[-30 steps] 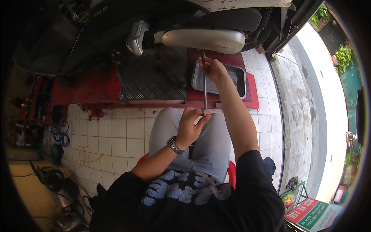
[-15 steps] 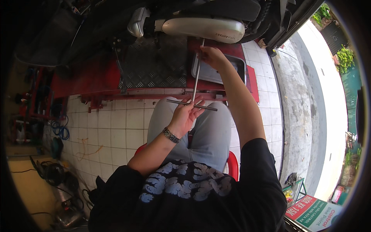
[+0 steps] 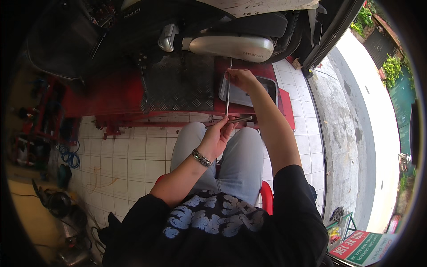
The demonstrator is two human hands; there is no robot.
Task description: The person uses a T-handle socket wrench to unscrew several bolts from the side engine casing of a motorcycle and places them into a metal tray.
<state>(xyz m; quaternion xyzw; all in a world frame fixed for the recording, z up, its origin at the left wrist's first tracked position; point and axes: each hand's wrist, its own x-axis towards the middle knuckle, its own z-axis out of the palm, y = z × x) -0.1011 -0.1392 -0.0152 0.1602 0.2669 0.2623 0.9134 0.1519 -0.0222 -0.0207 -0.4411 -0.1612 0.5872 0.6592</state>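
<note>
A long metal T-handle wrench point(image 3: 228, 99) runs from the underside of the motorbike's silver muffler point(image 3: 231, 46) back toward my knees. My right hand point(image 3: 242, 79) pinches its shaft near the far end, just below the muffler. At the near end, my left hand point(image 3: 216, 140) has its fingers curled around the crossbar, whose right end sticks out past the fingers. The wrench's far tip is hidden under the muffler, so what it touches cannot be made out. Partly behind my right hand and forearm, a grey metal tray point(image 3: 240, 95) sits on the red lift platform point(image 3: 104, 95).
The motorbike point(image 3: 129, 35) stands over the platform, with a black textured plate point(image 3: 178, 84) in the middle. White floor tiles point(image 3: 138, 149) surround my red seat point(image 3: 267, 198). Blue hose point(image 3: 69, 153) lies at left; a sign point(image 3: 364, 247) stands at lower right, beside the street.
My left hand's fingers, spread before, have closed around the crossbar. The crossbar has turned so its right end points upward. My right hand stays on the shaft. The view has shifted slightly.
</note>
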